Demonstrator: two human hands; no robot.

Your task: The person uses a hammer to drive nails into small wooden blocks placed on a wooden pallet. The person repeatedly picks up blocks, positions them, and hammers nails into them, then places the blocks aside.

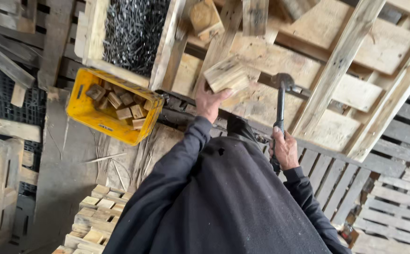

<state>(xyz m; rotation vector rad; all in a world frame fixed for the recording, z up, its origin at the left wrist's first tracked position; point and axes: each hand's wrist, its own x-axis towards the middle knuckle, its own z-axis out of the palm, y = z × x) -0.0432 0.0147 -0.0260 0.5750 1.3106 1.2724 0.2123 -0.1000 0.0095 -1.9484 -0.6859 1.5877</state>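
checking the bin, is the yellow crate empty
No, the yellow crate holds several wood blocks.

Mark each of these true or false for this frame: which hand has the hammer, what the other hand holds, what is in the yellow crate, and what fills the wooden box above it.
1. The right hand grips a hammer by its handle. True.
2. The left hand is empty. False: it holds a wooden block against the pallet.
3. The yellow crate holds wooden blocks. True.
4. The wooden box above the crate is filled with sawdust. False: it holds a heap of dark nails.
5. The hammer head rests on the floor. False: it is raised near the pallet boards.
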